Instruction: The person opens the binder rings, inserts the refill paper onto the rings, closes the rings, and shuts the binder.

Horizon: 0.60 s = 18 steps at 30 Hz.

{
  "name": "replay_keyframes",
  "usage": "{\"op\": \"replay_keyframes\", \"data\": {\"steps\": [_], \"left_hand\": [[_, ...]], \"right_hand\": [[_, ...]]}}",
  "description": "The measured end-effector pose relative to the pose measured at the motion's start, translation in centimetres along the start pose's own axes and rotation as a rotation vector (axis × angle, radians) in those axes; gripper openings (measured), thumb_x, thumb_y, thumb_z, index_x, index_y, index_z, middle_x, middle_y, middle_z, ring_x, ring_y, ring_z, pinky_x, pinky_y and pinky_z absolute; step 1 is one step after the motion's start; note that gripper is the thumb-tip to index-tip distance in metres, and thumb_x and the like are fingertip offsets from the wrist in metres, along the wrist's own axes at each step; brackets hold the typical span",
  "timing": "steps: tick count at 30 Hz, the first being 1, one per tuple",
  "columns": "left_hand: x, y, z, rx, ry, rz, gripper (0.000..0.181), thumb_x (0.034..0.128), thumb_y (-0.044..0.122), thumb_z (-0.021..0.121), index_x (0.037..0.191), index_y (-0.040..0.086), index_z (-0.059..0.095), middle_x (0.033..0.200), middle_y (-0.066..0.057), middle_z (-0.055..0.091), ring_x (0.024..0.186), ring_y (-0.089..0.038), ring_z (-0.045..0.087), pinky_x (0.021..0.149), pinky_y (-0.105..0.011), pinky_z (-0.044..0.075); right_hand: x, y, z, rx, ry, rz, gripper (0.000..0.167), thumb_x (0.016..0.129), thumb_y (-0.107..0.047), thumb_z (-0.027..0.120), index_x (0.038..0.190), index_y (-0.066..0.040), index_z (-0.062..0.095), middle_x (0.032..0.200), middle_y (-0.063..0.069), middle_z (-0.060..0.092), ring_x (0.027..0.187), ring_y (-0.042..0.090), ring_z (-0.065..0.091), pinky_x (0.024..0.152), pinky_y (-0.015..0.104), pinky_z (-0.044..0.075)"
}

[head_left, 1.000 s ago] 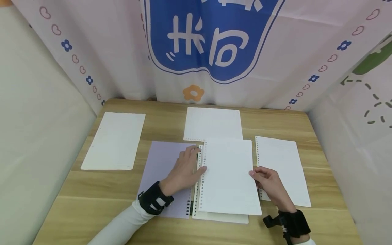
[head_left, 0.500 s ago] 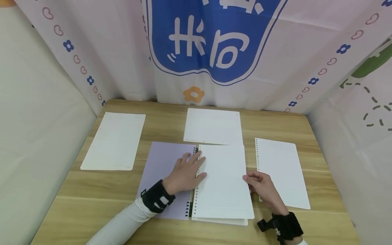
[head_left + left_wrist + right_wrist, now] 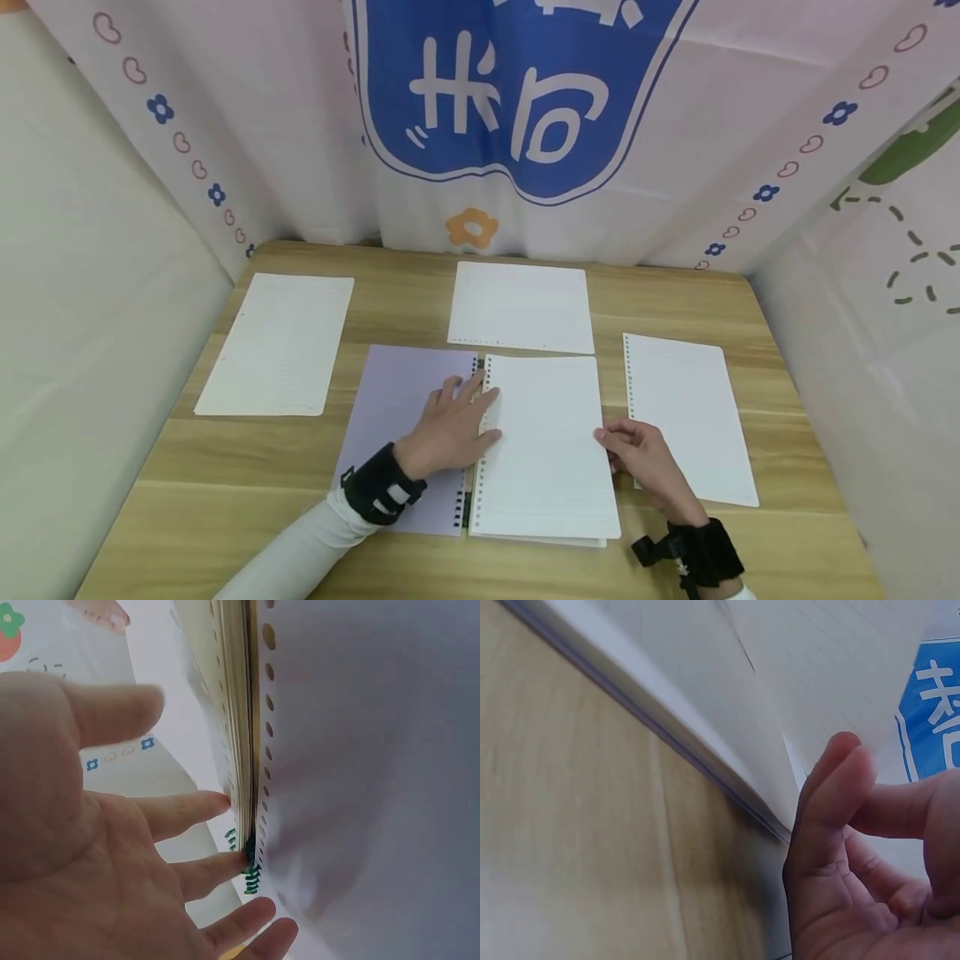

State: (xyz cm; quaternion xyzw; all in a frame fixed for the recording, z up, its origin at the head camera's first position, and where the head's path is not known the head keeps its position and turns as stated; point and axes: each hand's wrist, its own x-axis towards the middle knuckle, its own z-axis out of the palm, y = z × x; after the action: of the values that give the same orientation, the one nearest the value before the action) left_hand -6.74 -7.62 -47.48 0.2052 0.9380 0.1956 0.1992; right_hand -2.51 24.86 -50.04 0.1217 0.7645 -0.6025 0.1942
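An open loose-leaf binder notebook lies before me, its lilac cover [image 3: 408, 392] turned to the left. Over its right-hand stack is a punched lined paper sheet [image 3: 547, 450], slightly offset from the pages beneath. My left hand [image 3: 447, 429] rests across the binder rings with fingers spread, fingertips on the sheet's holed edge. In the left wrist view, the green binder rings [image 3: 252, 879] show beside those fingertips. My right hand [image 3: 643, 458] pinches the sheet's right edge between thumb and fingers. The right wrist view shows that edge lifted off the stack. Part of the rings is hidden under my left hand.
Three loose sheets lie on the wooden table [image 3: 247, 483]: a left sheet [image 3: 277, 346], a back sheet [image 3: 521, 304] close behind the notebook, and a right sheet [image 3: 690, 417] partly behind my right hand. A printed curtain [image 3: 300, 167] hangs at the table's back edge.
My right hand has brought the sheet left and down over the page stack, so its holed edge meets the rings. My left hand has stayed by the rings, its fingers now on that edge.
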Motion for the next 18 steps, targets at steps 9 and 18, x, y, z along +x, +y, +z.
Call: {"op": "replay_keyframes", "data": {"steps": [9,18], "left_hand": [[-3.0,-0.8,0.1,0.030,-0.119,0.136,0.087,0.0939,0.047,0.080,0.165,0.015,0.041,0.179,-0.015,0.018,0.158,-0.051,0.022,0.122,-0.073,0.025],[-3.7,-1.4,0.1,0.040,-0.190,0.157,0.110,0.0827,0.058,0.087,0.169,0.020,0.032,0.181,-0.009,0.007,0.161,-0.050,0.014,0.126,-0.071,0.017]], "right_hand": [[0.0,0.2,0.0,-0.017,-0.023,0.003,0.034,0.106,-0.022,0.069,0.124,0.007,0.067,0.079,0.004,0.068,0.068,0.015,0.063,0.064,0.027,0.058],[-0.3,-0.1,-0.4,-0.091,-0.017,-0.043,0.033,0.106,-0.022,0.069,0.126,0.004,0.068,0.082,0.011,0.072,0.067,0.016,0.063,0.060,0.028,0.055]]}}
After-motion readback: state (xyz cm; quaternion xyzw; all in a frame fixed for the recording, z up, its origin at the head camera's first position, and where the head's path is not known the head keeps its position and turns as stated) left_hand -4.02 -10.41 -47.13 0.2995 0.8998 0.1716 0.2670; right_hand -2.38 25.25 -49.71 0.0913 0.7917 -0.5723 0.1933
